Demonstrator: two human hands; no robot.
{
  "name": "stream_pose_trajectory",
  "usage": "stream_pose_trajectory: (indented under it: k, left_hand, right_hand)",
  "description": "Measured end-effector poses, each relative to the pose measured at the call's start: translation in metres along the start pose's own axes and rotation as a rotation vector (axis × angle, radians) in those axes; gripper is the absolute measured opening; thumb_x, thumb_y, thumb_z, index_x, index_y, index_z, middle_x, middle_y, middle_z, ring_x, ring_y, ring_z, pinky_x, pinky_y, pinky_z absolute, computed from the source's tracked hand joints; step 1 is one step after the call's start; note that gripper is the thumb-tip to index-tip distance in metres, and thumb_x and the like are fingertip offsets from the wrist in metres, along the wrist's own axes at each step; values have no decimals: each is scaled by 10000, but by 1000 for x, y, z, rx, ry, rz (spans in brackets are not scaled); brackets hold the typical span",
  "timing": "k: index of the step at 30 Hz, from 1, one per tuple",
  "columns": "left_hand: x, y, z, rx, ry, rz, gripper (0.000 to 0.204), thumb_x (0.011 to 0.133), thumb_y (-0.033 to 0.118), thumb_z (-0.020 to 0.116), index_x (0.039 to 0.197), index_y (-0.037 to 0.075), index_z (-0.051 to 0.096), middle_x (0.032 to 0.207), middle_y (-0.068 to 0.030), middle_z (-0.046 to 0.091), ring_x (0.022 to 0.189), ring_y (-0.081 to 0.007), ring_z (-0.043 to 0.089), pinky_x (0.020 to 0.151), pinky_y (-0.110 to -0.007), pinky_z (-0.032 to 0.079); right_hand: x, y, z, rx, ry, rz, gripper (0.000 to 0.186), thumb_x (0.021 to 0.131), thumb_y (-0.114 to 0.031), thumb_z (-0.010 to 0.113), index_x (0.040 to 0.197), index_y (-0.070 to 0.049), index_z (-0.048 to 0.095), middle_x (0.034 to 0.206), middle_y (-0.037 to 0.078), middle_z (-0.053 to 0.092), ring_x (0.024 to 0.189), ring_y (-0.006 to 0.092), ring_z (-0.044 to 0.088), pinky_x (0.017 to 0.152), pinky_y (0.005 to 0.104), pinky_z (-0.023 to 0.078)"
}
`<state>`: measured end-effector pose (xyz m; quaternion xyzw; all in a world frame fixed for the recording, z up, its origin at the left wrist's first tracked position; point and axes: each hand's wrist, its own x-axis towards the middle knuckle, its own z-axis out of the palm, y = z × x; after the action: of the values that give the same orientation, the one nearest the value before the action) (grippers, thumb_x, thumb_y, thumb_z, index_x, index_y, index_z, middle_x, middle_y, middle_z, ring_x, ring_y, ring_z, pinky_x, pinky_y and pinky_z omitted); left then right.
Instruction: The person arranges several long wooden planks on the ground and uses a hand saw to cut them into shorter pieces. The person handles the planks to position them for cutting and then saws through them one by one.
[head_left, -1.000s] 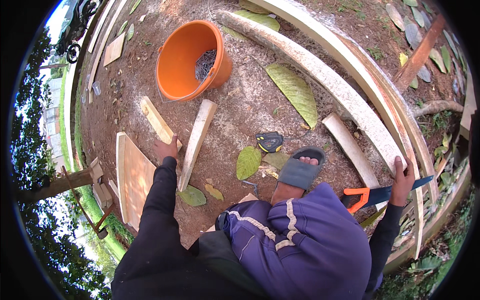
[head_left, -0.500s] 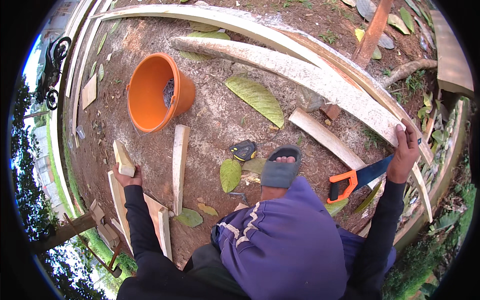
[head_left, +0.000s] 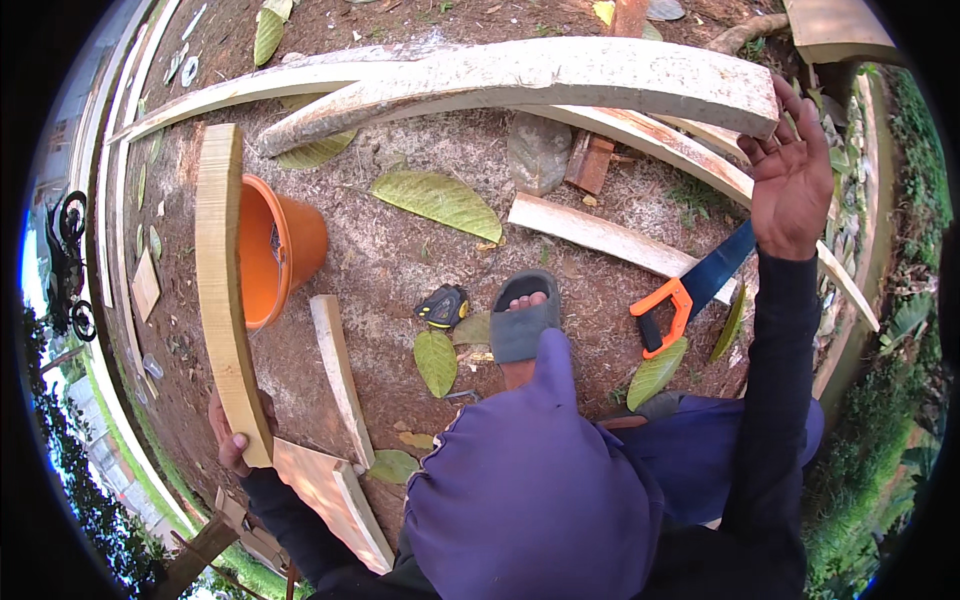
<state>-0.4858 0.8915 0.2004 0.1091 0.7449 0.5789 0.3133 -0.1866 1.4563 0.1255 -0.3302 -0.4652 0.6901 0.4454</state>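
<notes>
My left hand (head_left: 238, 430) is closed around the lower end of a yellowish wooden board (head_left: 222, 290), which rises past the orange bucket and partly covers it. On the right, my right hand (head_left: 793, 185) grips the near end of a long pale wooden beam (head_left: 600, 78) with its fingers, palm showing. That end is lifted off the ground, while the other end lies at the left near the bucket. Below my right hand, a handsaw (head_left: 690, 290) with an orange and black handle leans with its blade tip hidden behind my wrist.
The orange bucket (head_left: 298, 235) stands on the soil. A tape measure (head_left: 443, 305) lies by my sandalled foot (head_left: 525, 318). Around are a short wood strip (head_left: 342, 380), another offcut (head_left: 600, 235), a stone (head_left: 538, 152), a brick piece (head_left: 590, 163) and large leaves (head_left: 438, 203).
My left hand has brought the board up, so its full length now shows. The beam's right end has risen with my right hand. My view has shifted slightly.
</notes>
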Motion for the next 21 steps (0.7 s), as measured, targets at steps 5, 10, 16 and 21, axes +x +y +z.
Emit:
stream_pose_trajectory:
  k: [5,10,16,21]
  left_hand:
    - [38,-7,19,140,-484,-148,877,527,333,904,1229,-90,592,1059,-120,643,949,-200,672,877,-303,535]
    - [63,-44,115,245,-611,-296,699,615,143,867,1238,-51,615,1149,-97,636,1105,-180,647,1001,-323,491]
    - [59,-91,199,240,-509,-232,623,705,55,819,1259,-30,546,1136,-119,651,1068,-189,663,949,-341,528]
    - [49,-122,230,351,-415,-28,589,730,50,805,1243,-40,529,1122,-135,632,1034,-198,662,933,-363,540]
  right_hand:
    - [30,-4,10,-24,-81,-78,499,1055,-370,579,1419,-29,583,1282,88,675,1083,166,630,941,338,501]
    - [-2,-20,52,-111,89,-128,455,991,-334,661,1332,-36,617,1108,19,708,930,109,661,772,267,509]
    - [-23,-1,4,-248,-63,-9,483,1024,-293,642,1415,-18,575,1246,61,666,1080,145,637,896,328,514]
    - [-36,45,-30,-415,8,156,601,953,-237,747,1436,32,511,1212,95,671,1042,130,638,826,289,525]
